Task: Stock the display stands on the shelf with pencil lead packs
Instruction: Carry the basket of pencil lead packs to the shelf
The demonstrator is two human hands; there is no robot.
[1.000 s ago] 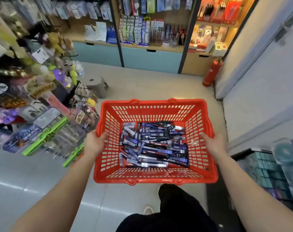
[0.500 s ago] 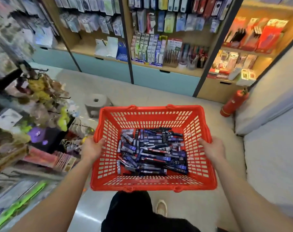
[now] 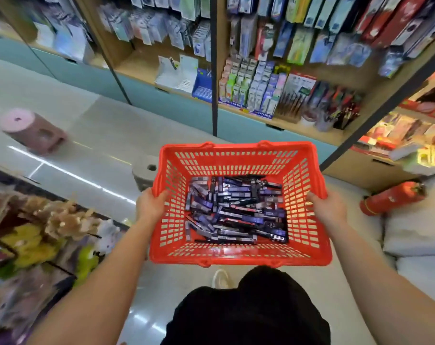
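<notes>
Pencil lead packs (image 3: 236,210): all lie heaped loose in the bottom of the red basket (image 3: 238,260). Left grip (image 3: 150,206) and right grip (image 3: 328,209) each clasp one side rim, holding the basket short of the shelf (image 3: 286,126). Judged status: no pack stocked into the display stands (image 3: 251,95); entire placement remains.
</notes>
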